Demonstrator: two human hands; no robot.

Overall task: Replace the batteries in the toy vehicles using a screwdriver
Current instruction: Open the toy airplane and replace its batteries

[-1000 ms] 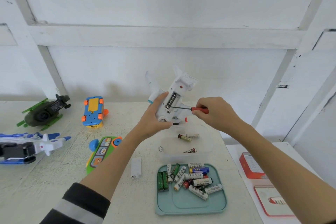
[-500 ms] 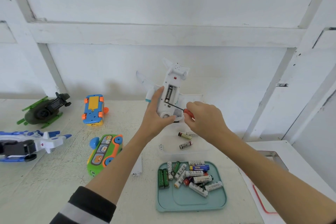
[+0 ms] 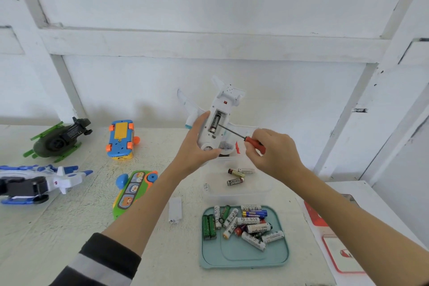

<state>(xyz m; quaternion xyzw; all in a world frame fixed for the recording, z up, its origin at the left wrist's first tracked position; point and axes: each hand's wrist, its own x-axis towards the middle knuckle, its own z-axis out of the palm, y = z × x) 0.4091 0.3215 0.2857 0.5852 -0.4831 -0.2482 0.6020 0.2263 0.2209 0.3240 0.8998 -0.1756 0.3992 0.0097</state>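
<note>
**Prying the old cell out of the toy plane**

Nearest on the desk (image 3: 58,234), a shallow teal tray (image 3: 243,260) with a raised lip holds a loose heap of batteries (image 3: 241,223), smooth cylinders in green, white and blue wrappers, probably the fresh stock kept within easy reach. Just left of it lies a small white compartment cover (image 3: 175,210), flat and rectangular, set aside so the bay stays open. Beyond the tray, a clear plastic tub (image 3: 260,189) holds three cells (image 3: 235,181), likely the spent ones kept apart from the rest.

Above the tub, held off the desk, the left hand (image 3: 197,146) grasps the white toy plane (image 3: 217,121) around its belly, underside turned toward the person so the open bay faces them. A dark battery sits in that bay. The right hand (image 3: 275,153) pinches the red-handled screwdriver (image 3: 253,141), its thin metal shaft angled up-left with the tip at the cell's edge, apparently to lever it out.

Farther left sit hard plastic toys: a green-and-orange bus (image 3: 133,190), a blue-and-white jet (image 3: 46,181), a blue-and-orange car (image 3: 120,139) and a dark green helicopter (image 3: 58,140).
</note>
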